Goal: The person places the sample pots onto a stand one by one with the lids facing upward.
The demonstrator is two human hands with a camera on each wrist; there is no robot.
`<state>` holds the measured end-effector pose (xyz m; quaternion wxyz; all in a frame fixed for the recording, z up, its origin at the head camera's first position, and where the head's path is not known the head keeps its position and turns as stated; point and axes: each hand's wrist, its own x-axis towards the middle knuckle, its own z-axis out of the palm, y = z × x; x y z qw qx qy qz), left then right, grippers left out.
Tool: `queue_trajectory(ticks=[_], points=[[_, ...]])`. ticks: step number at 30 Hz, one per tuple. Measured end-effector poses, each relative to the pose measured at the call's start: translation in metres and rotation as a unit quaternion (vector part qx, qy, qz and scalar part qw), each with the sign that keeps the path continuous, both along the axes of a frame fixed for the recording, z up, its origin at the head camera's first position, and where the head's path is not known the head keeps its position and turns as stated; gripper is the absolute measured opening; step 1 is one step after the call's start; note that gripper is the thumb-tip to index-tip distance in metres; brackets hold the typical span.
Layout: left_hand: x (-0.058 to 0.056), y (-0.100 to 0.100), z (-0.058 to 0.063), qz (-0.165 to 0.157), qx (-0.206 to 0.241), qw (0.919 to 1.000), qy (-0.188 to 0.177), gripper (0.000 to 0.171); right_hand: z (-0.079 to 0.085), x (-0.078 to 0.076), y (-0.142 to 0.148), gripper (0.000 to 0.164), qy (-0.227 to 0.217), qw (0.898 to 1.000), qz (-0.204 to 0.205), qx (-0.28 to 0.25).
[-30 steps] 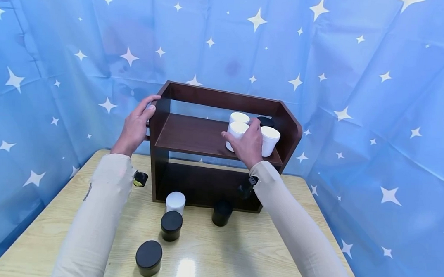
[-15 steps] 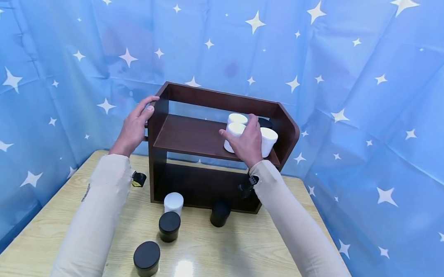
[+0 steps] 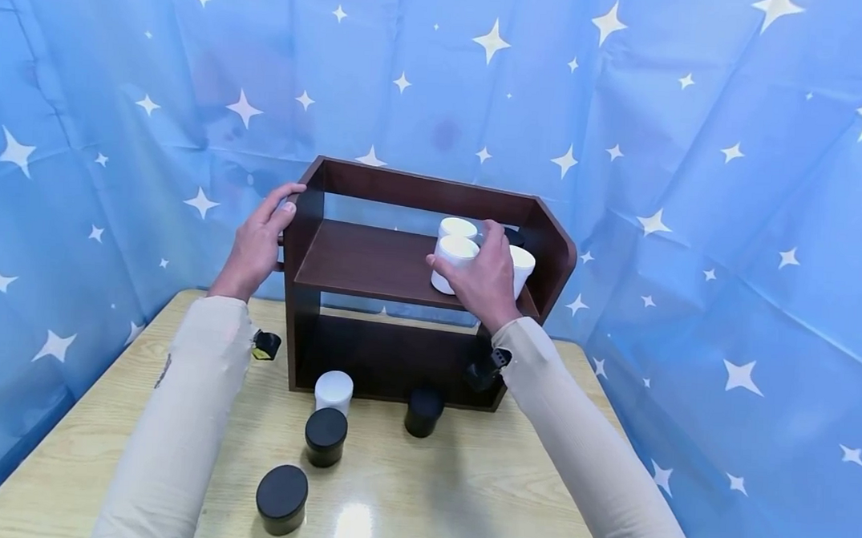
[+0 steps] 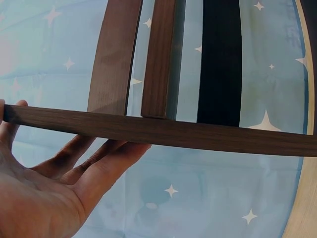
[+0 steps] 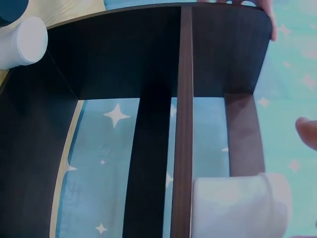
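Head view: front white cylindrical lidded jar (image 3: 457,252) stands on the dark-brown wooden shelf (image 3: 381,259), upper level, right hand (image 3: 487,278) at it, grip wide. Left hand (image 3: 254,247) grips the shelf's side. Upper level: three white jars, one black cylindrical jar (image 3: 514,237). Table (image 3: 392,492): one white jar (image 3: 334,391), three black jars (image 3: 281,494). Contents hidden.

no readable text, no legible labels

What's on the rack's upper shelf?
Three white jars and a black jar, toward the right. The right hand partly hides the group; the black jar's lower part and anything behind the hand are covered.
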<state>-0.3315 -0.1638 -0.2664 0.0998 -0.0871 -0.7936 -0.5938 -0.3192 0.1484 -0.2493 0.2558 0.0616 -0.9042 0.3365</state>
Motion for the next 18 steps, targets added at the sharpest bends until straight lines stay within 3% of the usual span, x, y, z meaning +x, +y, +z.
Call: queue_trajectory(ticks=[10,18], points=[[0.0,-0.003,0.0,0.006,0.002,1.0,-0.005,0.046,-0.005,0.018,0.009,0.089,0.013,1.0,0.025,0.0],[-0.002,-0.002,0.002,0.004,0.002,1.0,-0.002,0.046,-0.025,0.039,0.02,0.084,0.053,0.998,0.029,-0.002]])
